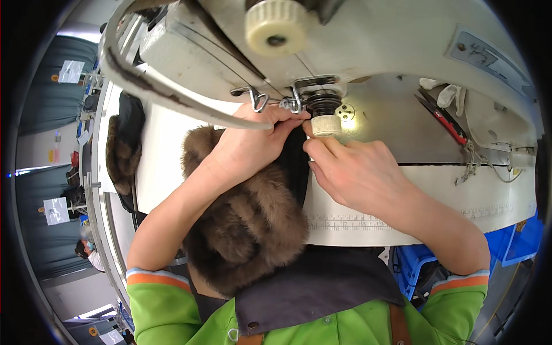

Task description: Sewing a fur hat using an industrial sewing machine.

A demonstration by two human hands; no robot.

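My left hand (250, 144) is closed in a pinch at the upper end of a strip of dark fabric (296, 167), just left of the sewing machine's tension dial (326, 109). Close by on the right, my right hand (356, 172) has its fingers curled, their tips meeting at the fabric's edge below the dial; what they pinch is hidden. Brown fur (259, 213) lies against the dark fabric, passes under my left forearm and hangs over the table edge toward my lap. The machine head hides the needle area.
Red-handled snips (445, 121) lie on the machine bed beside white gloves (451, 96) and loose threads (471, 161). A ruler scale (368, 222) runs along the table's front. Another fur-and-dark-fabric piece (122, 146) rests at left. Blue crates (414, 264) stand below right.
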